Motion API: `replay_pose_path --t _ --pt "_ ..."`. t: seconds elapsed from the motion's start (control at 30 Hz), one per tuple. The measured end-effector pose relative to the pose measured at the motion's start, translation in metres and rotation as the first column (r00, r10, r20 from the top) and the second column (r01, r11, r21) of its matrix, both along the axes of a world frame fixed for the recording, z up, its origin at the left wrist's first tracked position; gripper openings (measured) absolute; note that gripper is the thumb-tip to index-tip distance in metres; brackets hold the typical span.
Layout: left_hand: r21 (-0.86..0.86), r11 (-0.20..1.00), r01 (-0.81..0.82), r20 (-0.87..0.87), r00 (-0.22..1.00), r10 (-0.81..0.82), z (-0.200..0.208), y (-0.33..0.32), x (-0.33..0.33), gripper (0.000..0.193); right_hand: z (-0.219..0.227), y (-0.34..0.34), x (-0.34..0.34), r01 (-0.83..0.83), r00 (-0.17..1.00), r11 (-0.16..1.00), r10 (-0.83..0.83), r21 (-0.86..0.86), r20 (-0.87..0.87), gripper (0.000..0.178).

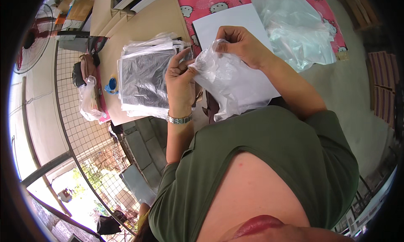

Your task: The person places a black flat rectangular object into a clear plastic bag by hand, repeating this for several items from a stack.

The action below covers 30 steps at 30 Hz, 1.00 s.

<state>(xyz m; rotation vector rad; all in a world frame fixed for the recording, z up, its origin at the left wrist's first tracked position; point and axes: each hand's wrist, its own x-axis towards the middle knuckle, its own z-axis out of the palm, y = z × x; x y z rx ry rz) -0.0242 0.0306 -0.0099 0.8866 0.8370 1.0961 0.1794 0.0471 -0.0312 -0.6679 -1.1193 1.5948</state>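
Note:
Between my hands, a thin clear plastic bag point(229, 84) hangs crumpled, its upper edge bunched. My left hand point(180, 71) pinches one edge of it, the other fingers lifted. Closed in a pinch, my right hand point(242, 44) grips the bag's top edge a little farther to the right. Behind and under the bag lies a flat white sheet or board point(229, 23) with a dark edge on its left. To the left of my left hand is a stack of flat black-and-white pieces wrapped in clear plastic point(145, 77).
A pile of clear plastic bags point(299, 42) lies at the right on the pink patterned tablecloth point(202, 8). Brown cardboard point(162, 21) underlies the wrapped stack. Several thick white-and-black boards point(136, 0) stand at the far left. A blue tape roll point(112, 85) sits near the left edge.

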Motion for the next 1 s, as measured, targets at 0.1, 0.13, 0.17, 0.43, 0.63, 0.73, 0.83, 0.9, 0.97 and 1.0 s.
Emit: replay_pose_path --t 0.1,0.13,0.17,0.43,0.63,0.73,0.83,0.9,0.97,1.0 --pt "0.042 0.996 -0.075 -0.166 0.983 0.081 -0.003 -0.001 0.008 0.036 -0.002 -0.002 0.021 0.147 0.866 0.989 -0.142 0.026 0.479 0.021" --pt "0.067 0.994 -0.081 -0.223 0.97 0.094 -0.003 -0.002 0.01 0.035 -0.004 -0.002 0.023 0.157 0.859 0.987 -0.148 0.024 0.49 0.022" --pt "0.088 0.993 -0.083 -0.214 0.972 0.1 -0.005 -0.001 0.013 0.034 -0.007 -0.003 0.025 0.167 0.85 0.986 -0.155 0.021 0.504 0.024" --pt "0.048 0.998 -0.037 -0.277 0.959 0.049 -0.01 -0.007 0.022 0.038 -0.013 -0.002 0.025 0.338 0.881 0.941 -0.307 -0.026 0.359 0.016" --pt "-0.059 0.998 0.0 -0.173 0.985 -0.01 -0.032 -0.019 0.022 0.04 -0.024 0.002 -0.005 0.479 0.795 0.843 -0.535 0.245 0.285 0.017" --pt "-0.185 0.982 0.023 -0.091 0.995 -0.04 -0.035 -0.017 0.013 0.019 -0.008 -0.006 -0.008 0.402 0.884 0.915 -0.374 -0.047 0.28 0.017" --pt "-0.238 0.971 -0.036 0.065 0.996 0.053 -0.038 -0.012 0.01 0.005 -0.012 -0.011 0.0 0.305 0.915 0.947 -0.261 -0.103 0.308 0.016" --pt "-0.191 0.98 -0.058 0.198 0.976 0.096 -0.023 -0.009 0.019 0.008 -0.017 -0.013 0.01 0.148 0.962 0.982 -0.116 -0.115 0.246 0.015" --pt "-0.134 0.989 -0.065 0.168 0.982 0.087 -0.019 -0.008 0.021 0.015 -0.018 -0.014 0.016 0.188 0.951 0.976 -0.154 -0.106 0.268 0.014" --pt "-0.104 0.993 -0.064 0.153 0.985 0.08 -0.018 -0.008 0.022 0.018 -0.017 -0.014 0.019 0.211 0.944 0.972 -0.177 -0.1 0.279 0.014"
